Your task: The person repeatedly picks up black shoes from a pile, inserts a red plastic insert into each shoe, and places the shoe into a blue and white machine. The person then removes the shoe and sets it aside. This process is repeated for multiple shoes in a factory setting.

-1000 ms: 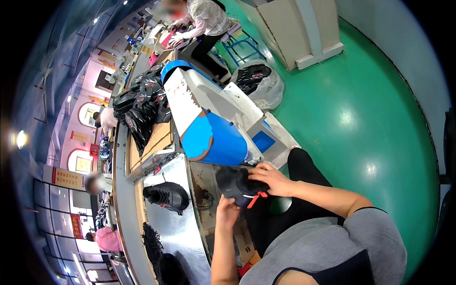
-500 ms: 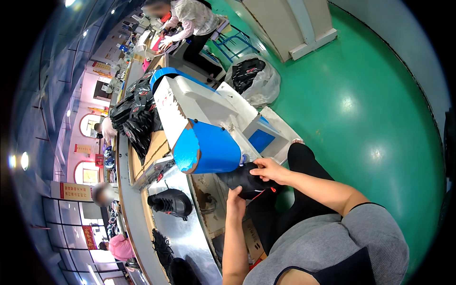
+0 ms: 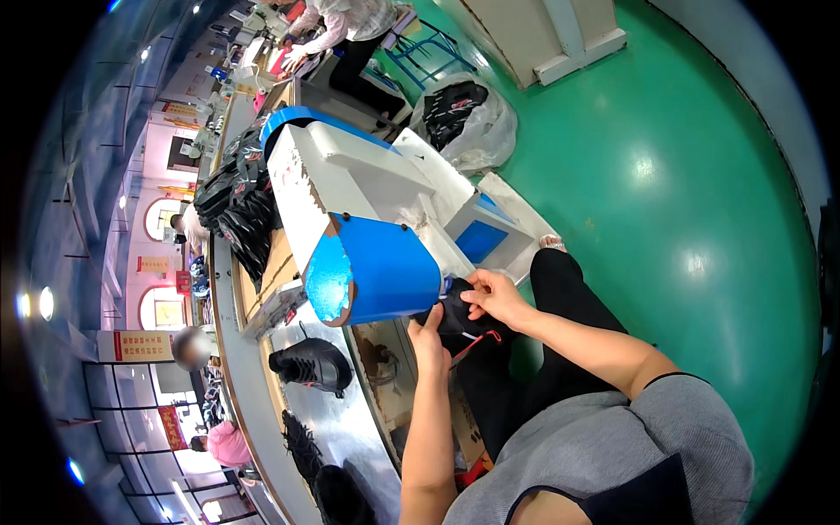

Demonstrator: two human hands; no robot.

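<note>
A black shoe is tucked against the front end of a blue and white machine, partly hidden by its blue head. My left hand grips the shoe's near left side, thumb on top. With fingers pinched, my right hand holds the shoe's edge on the right, close to the machine's tip. A red loop sticks out from the shoe's near end. Another black laced shoe rests on the metal tabletop to the left.
More black footwear and dark laces lie nearer on the tabletop. Black shoe parts are heaped behind the machine. A clear bag of black pieces stands on the green floor. A co-worker sits at the far bench.
My right hand has shifted slightly up along the shoe toward the machine's tip. My left hand has moved slightly left and up, and the red loop shows more. The view has tilted a little.
</note>
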